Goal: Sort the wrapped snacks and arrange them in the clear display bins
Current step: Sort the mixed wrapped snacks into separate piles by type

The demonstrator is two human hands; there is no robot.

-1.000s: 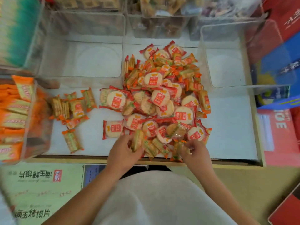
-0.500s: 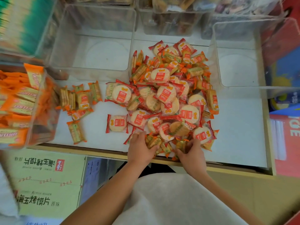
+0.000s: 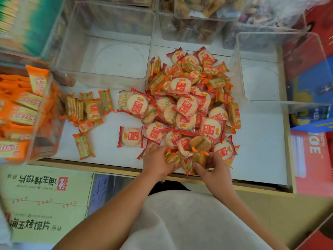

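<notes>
Both hands have closed in since a second ago, from the edges of the heap to its near tip at six o'clock, almost meeting. Left hand (image 3: 158, 164) is curled narrow over a couple of orange-wrapped packs (image 3: 172, 157), fingers bent round them. Right hand (image 3: 213, 168) pinches another orange-ended pack at the front edge; thumb and fingers look closed on it, though blur hides the exact hold.

Mixed pile (image 3: 189, 109) fills the centre of the white shelf (image 3: 261, 141): round red-wrapped rice crackers on top, slim orange biscuit packs threaded through and under them. At nine o'clock a small sorted group of orange packs (image 3: 86, 112) lies well apart from the heap. Two clear bins stand empty, one at eleven o'clock (image 3: 108, 56), one at two o'clock (image 3: 259, 73).

My read: the step is picking the orange packs out of the heap. To do it well, draw them out low and towards the body, so the round crackers resting above don't slide off the front lip. Gather a small handful, then carry it left to the sorted group, keeping reds out of the grasp. Wrappers look slick, so a firm pinch on the crimped ends should hold best.
</notes>
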